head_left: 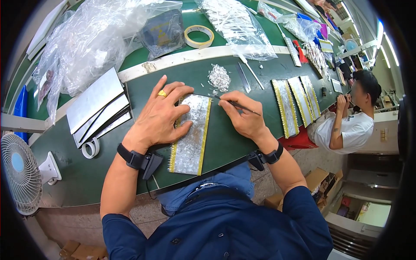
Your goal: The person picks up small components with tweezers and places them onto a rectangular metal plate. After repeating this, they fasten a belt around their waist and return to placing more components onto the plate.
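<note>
A flat metal plate (pixel 193 138) lies on the green table in front of me, with yellow tape along its long edges and a row of small pointed parts down its left side. My left hand (pixel 162 110) rests over the plate's upper left, fingers spread, with a yellow ring on one finger. Pinched in my right hand (pixel 247 115) are slim dark tweezers (pixel 243 107), their tips close to the plate's upper right corner. Just beyond sits a pile of tiny clear, shiny pieces (pixel 219 78).
Three similar taped plates (pixel 286 108) lie to the right, and bare metal sheets (pixel 97 104) are stacked left beside a white tape roll (pixel 90 148). A fan (pixel 21 173) stands far left. Plastic bags and a tape roll (pixel 199 36) line the back. Another person sits at right.
</note>
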Demonstrator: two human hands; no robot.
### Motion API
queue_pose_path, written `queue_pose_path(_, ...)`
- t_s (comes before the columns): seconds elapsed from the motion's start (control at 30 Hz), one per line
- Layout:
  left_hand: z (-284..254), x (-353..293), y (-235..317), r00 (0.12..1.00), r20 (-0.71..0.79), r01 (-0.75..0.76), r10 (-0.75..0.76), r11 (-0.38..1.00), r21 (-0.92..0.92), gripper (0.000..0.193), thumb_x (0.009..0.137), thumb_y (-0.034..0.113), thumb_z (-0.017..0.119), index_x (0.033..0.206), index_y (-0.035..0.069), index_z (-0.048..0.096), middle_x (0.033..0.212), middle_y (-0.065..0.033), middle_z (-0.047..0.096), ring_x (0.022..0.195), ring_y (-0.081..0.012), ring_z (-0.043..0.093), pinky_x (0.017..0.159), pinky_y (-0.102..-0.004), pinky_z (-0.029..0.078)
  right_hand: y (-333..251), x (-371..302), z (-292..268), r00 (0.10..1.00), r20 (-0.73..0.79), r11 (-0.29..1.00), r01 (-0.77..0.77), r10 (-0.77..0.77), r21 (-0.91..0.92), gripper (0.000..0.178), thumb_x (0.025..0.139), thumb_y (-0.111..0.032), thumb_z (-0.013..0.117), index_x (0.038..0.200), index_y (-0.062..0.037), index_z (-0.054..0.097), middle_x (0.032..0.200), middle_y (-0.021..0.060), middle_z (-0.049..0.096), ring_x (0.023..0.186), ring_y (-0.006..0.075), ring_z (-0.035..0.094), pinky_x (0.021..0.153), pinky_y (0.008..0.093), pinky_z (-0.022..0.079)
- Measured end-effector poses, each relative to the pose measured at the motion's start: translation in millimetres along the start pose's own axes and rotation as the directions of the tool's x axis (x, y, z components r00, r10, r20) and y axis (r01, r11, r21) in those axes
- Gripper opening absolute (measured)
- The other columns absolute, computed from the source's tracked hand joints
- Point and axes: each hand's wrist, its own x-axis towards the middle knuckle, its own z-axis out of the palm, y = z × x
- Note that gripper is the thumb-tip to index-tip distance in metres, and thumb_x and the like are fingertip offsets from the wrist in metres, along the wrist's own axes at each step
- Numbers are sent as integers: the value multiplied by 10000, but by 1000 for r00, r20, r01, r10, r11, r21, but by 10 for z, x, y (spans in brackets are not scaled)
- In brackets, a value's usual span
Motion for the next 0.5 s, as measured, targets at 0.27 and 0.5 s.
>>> queue_pose_path(0.27, 29, 65, 114, 988, 6, -152, 153, 988, -37, 155, 827, 98, 781, 752, 69, 649, 1519, -64, 645, 1506, -350, 504, 1343, -627, 249, 42, -99, -52, 983, 59, 982, 179, -175, -66, 101, 968, 40, 793, 1061, 43, 754, 1005, 137, 770, 804, 181, 718, 688, 279, 562)
queue_pose_path(0.5, 64, 70, 136, 987, 59, -149, 151, 988, -31, 125, 831, 77, 746, 744, 68, 656, 1517, -38, 655, 1519, -347, 491, 1351, -617, 237, 46, -92, -52, 969, 57, 967, 243, -239, -80, 108, 954, 48, 801, 1051, 32, 757, 976, 138, 765, 764, 199, 691, 645, 294, 536)
